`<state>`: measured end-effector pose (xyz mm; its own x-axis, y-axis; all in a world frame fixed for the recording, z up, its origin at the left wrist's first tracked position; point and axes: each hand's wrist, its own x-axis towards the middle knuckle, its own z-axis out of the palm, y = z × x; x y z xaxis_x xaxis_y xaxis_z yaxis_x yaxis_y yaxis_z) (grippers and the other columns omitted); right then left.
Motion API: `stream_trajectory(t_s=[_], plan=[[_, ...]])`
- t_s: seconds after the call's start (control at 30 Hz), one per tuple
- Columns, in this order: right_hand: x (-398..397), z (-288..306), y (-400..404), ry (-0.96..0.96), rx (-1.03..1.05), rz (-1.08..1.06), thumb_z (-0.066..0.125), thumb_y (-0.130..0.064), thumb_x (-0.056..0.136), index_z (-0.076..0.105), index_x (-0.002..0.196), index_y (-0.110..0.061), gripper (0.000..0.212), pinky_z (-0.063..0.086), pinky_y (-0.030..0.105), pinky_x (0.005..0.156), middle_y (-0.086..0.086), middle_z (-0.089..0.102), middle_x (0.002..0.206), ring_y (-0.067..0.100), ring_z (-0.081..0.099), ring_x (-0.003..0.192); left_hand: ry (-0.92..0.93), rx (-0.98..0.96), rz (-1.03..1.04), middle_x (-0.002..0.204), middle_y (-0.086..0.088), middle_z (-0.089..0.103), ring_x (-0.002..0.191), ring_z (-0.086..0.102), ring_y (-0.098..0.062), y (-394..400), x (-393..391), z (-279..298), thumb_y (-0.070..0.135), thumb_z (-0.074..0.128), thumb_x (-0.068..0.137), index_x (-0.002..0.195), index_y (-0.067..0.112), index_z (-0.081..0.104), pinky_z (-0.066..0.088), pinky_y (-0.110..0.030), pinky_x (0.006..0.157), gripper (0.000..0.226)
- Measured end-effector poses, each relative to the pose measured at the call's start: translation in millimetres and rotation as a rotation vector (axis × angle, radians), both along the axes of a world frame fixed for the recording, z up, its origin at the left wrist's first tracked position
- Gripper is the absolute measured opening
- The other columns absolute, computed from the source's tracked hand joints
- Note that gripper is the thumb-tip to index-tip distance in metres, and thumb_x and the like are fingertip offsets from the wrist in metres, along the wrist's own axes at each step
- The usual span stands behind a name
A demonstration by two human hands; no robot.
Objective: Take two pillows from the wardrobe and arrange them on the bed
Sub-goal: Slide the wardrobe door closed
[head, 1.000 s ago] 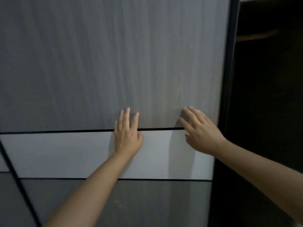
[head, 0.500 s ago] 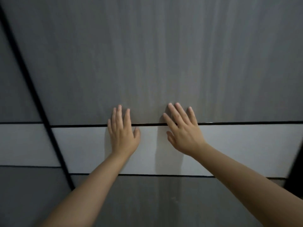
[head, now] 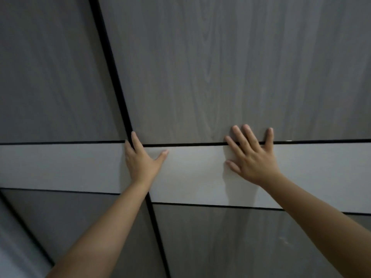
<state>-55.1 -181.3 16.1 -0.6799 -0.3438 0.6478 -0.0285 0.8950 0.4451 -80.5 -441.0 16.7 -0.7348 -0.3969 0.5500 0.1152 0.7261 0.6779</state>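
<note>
No pillow or bed is in view. The sliding wardrobe door [head: 220,77], grey wood grain with a white band [head: 192,171] across it, fills the view. My left hand [head: 142,159] is at the door's black left edge [head: 112,63]. Its fingers hook around that edge and are mostly hidden, and the thumb lies on the white band. My right hand [head: 253,157] lies flat on the door with its fingers apart, across the seam between the grey panel and the white band. It holds nothing.
A second wardrobe panel [head: 50,77] of the same pattern lies to the left, behind the door's edge. At the bottom left, a pale strip [head: 12,247] runs beside a black frame line.
The dark wardrobe opening at the right has left the view. The door's left edge has shifted right to my left hand, which now hooks around it. My hands are farther apart.
</note>
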Motion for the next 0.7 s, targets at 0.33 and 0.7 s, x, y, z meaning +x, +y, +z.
stream_trajectory(t_s=[0.33,0.7], plan=[[-8,-22,-5,0.206,-0.115,-0.002,0.017,-0.047,0.093,0.047,0.121,-0.008,0.056,0.039,0.078,0.072,0.025,0.063,0.121,0.045,0.059,0.109,0.028,0.019,-0.06,0.15,-0.034,0.01,0.137,0.016,-0.044,10,-6,-7,0.037,0.071,0.077,0.147,0.001,0.01,0.019,-0.044,0.115,0.1],[-7,-21,13,0.106,-0.268,-0.133,0.009,-0.05,0.094,0.044,0.12,-0.006,0.062,0.038,0.079,0.072,0.029,0.06,0.121,0.048,0.057,0.109,0.35,-0.718,-0.138,0.135,-0.045,0.036,0.137,0.02,-0.05,23,-23,-17,0.046,0.069,0.073,0.138,-0.02,0.013,0.011,-0.046,0.118,0.108]])
